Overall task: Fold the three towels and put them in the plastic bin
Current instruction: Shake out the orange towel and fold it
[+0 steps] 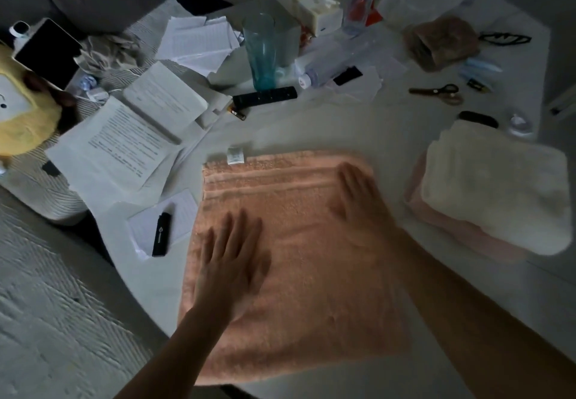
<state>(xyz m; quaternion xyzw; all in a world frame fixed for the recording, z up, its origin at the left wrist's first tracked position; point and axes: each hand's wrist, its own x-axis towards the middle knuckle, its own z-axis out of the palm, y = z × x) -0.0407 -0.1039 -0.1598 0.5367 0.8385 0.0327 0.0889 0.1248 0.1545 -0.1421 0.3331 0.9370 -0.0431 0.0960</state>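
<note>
A peach towel (299, 274) lies folded flat on the white table (343, 124), with its white label at the far left corner. My left hand (230, 258) lies flat on the towel's left part, fingers straight. Fingers also straight, my right hand (358, 196) presses the towel near its far right edge. To the right, a cream towel (495, 193) sits folded on top of a pink towel (461, 230). No plastic bin is plainly in view.
Papers (124, 146), a black lighter (161, 234), a remote (265, 96), a teal glass (261, 53), a tissue box (314, 9), bottles, scissors (439, 92) and a brown pouch (442, 43) crowd the far half. A yellow plush (21, 112) is at left.
</note>
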